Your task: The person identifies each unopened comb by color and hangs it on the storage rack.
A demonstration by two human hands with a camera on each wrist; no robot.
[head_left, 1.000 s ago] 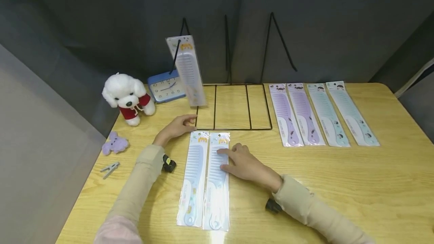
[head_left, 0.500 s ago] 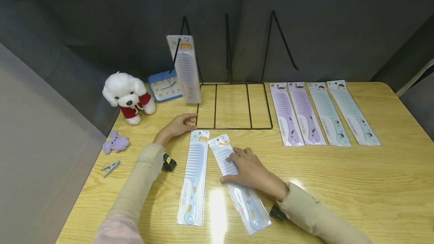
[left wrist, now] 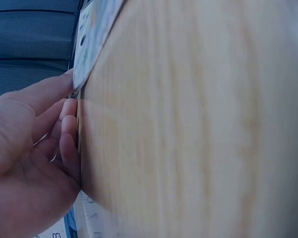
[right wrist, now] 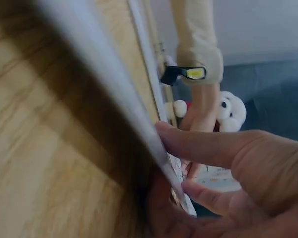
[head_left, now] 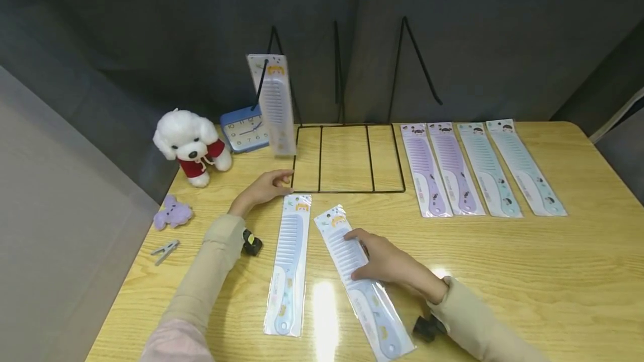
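My right hand (head_left: 354,255) grips a packaged light-blue comb (head_left: 378,317) that lies slantwise on the wooden table (head_left: 503,272). In the right wrist view the thumb and fingers (right wrist: 198,191) pinch the package's edge (right wrist: 114,89). A second packaged blue comb (head_left: 289,261) lies straight just to its left. My left hand (head_left: 284,179) rests on the table at the front left corner of a black wire rack (head_left: 347,190), its fingers (left wrist: 67,134) lying relaxed. A third packaged comb (head_left: 275,105) hangs from the rack's left hook.
Two purple combs (head_left: 435,169) and two teal combs (head_left: 508,169) lie in a row right of the rack. A white plush dog (head_left: 191,144), a blue clock (head_left: 244,130), a small purple plush (head_left: 173,212) and a clip (head_left: 163,250) sit at the left. A dark curtain backs the table.
My right hand has dragged its comb towards me and to the right, turning it slantwise away from its neighbour. The left hand has stayed put.
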